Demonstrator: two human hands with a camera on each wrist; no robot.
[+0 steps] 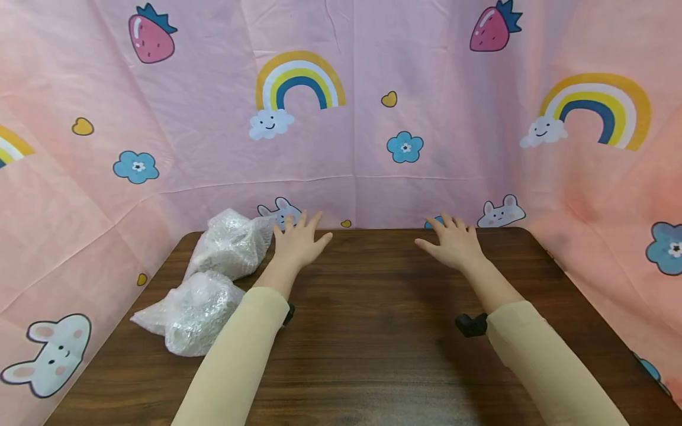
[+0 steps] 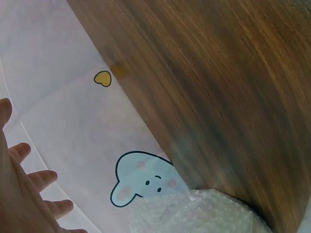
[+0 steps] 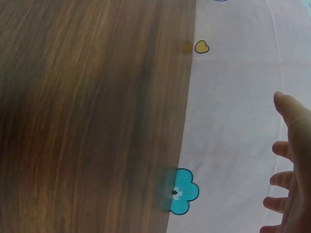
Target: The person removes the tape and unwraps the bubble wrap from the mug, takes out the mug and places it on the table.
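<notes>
Both hands reach forward above the far part of a dark wooden table, holding nothing. My left hand [image 1: 297,242] has its fingers spread, just right of a bubble-wrapped bundle [image 1: 226,245]. A second bubble-wrapped bundle [image 1: 199,313] lies nearer, left of the left forearm. What the wrapping holds cannot be made out. Fingers spread as well, my right hand [image 1: 455,244] hovers over the table's far right part, apart from any object. In the left wrist view, part of the wrapped bundle [image 2: 199,213] shows at the bottom.
The brown table [image 1: 383,331] has its far edge close to a pink printed cloth [image 1: 367,148] that hangs behind and along both sides. A black wrist mount [image 1: 472,325] sits under the right wrist; the left one is mostly hidden.
</notes>
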